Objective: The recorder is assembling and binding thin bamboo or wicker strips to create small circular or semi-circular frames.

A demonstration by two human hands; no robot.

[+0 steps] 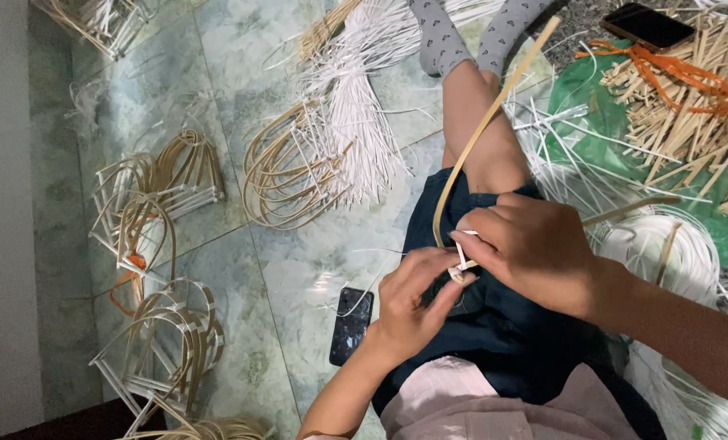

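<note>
Pale tan bent cane strip, thin white plastic strips, green marbled tile floor, grey patterned socks, orange cord.

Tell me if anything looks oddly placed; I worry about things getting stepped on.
Yes: a dark phone lies flat on the tiled floor beside the left hand, among loose white strips. Another phone rests on the stick pile.

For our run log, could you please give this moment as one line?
left hand: pinching white strip | right hand: holding bamboo strip | phone: on floor
</note>
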